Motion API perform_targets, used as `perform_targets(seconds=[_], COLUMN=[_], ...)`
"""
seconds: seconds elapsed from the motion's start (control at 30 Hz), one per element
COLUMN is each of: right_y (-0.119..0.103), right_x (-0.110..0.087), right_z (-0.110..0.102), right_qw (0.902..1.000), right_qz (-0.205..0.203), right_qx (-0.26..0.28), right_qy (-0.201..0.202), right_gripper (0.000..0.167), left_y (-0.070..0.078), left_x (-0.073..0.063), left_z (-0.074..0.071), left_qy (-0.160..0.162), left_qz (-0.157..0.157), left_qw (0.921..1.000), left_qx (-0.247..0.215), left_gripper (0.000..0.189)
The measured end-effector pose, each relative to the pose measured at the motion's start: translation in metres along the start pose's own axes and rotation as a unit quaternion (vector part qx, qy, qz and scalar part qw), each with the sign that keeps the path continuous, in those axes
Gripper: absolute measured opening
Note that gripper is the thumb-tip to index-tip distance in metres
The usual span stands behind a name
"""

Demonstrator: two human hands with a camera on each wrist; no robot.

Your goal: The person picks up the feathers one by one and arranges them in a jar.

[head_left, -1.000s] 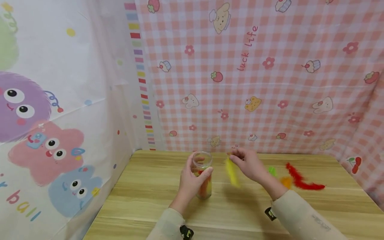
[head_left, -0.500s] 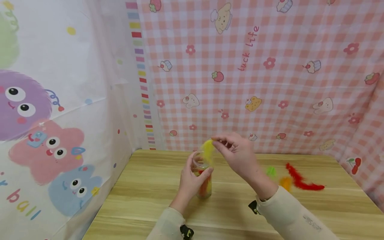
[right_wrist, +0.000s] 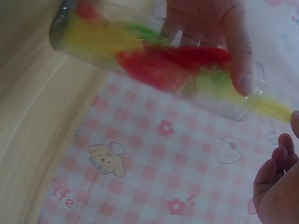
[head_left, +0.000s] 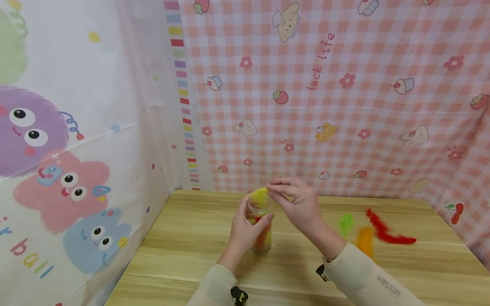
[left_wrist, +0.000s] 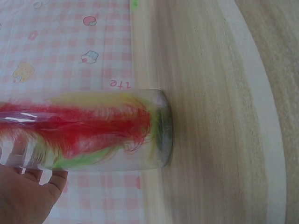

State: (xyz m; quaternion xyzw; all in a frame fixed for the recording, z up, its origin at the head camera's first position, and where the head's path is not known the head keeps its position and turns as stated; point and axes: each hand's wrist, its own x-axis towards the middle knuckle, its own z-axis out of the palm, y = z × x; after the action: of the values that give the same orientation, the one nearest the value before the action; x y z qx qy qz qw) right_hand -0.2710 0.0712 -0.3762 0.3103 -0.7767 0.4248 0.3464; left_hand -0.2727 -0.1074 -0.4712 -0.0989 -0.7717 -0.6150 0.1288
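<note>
A clear jar (head_left: 262,240) stands upright on the table with red, yellow and green feathers inside. My left hand (head_left: 246,227) grips it around its upper part, thumb in front. Above the mouth, my right hand (head_left: 296,204) pinches a yellow feather (head_left: 260,196) by one end, and the feather's other end dips into the jar's opening. The right wrist view shows this yellow feather (right_wrist: 275,108) entering past the rim. Through the wall in the left wrist view, a red feather (left_wrist: 93,128) lies lengthwise over a green one (left_wrist: 86,158).
To the right on the wooden table (head_left: 183,255) lie a green feather (head_left: 346,223), an orange feather (head_left: 365,241) and a long red feather (head_left: 386,231). A pink checked cloth (head_left: 344,106) hangs behind the table, and a white printed cloth (head_left: 126,148) hangs at the left.
My right hand has moved left with the yellow feather, up over the jar's mouth and then slightly down, so the feather enters the opening. My left hand stays on the jar.
</note>
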Motion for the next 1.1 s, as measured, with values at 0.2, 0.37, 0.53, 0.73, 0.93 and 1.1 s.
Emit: perform_targets(seconds=[0.2, 0.37, 0.53, 0.73, 0.93, 1.1], right_y=[0.003, 0.002, 0.003, 0.0, -0.005, -0.002], right_x=[-0.002, 0.002, 0.0, -0.001, -0.003, -0.008], right_z=[0.001, 0.007, 0.009, 0.006, 0.011, 0.017], right_qw=[0.9947, 0.9799, 0.9708, 0.9788, 0.9508, 0.9355], right_qz=[0.06, 0.092, 0.111, 0.001, -0.028, 0.002], right_qx=[-0.033, -0.055, -0.073, -0.092, -0.154, -0.182], right_qy=[-0.077, -0.168, -0.2, -0.183, -0.267, -0.303], right_gripper=[0.014, 0.021, 0.028, 0.03, 0.056, 0.084], left_y=[0.0, -0.001, -0.002, 0.001, 0.0, -0.001], left_x=[0.001, 0.001, 0.0, 0.0, 0.0, -0.001], left_z=[0.0, -0.001, -0.001, -0.003, -0.004, -0.004], left_qy=[0.004, 0.0, -0.008, -0.001, -0.007, -0.017], left_qz=[-0.005, -0.005, -0.002, -0.008, 0.017, 0.034], left_qw=[1.0, 1.0, 0.9999, 0.9999, 0.9997, 0.9993], left_qx=[0.005, -0.003, -0.009, 0.012, 0.016, 0.006], left_gripper=[0.072, 0.072, 0.071, 0.072, 0.072, 0.072])
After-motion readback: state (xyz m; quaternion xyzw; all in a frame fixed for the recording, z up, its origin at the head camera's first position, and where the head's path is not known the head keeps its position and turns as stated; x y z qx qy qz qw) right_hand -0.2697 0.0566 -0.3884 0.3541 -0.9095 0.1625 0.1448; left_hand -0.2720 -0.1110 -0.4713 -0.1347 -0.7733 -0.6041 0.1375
